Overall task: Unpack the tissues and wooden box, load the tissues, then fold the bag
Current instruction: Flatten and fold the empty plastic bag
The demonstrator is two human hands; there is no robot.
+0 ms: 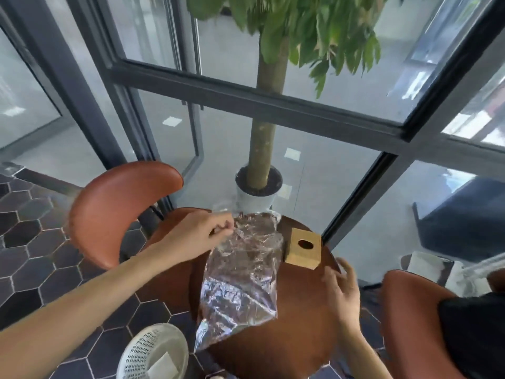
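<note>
Dark hexagonal floor tiles (32, 272) spread under a small round reddish-brown wooden surface (287, 337), seen from above. Nearest the viewer, a white perforated plastic basket (153, 351) stands on the floor just beside the surface's left edge, with a pale sheet lying in it. On the surface itself lies a crinkled, clear plastic bag (243, 280), stretched lengthwise from the near left edge to the far side; it is flat and glossy, with bright creases, and the brown top shows through it. The right hand (343, 294) hovers over the right part of the surface, fingers spread and loose, holding nothing, apart from the bag and a little nearer than the box. Just past it, a light-coloured wooden tissue box (303, 250) with an oval hole in its top face sits near the right rim, just beside the bag's right edge. The left hand (202, 231) reaches across from the left, its fingers pinched on the bag's far left corner. Two brown leather chairs flank the surface, one on the left (117, 212) and one on the right (415, 318). Beyond stands a white pot (257, 198) holding a green-trunked tree (267, 113), in front of dark-framed glass panels (246, 97).
</note>
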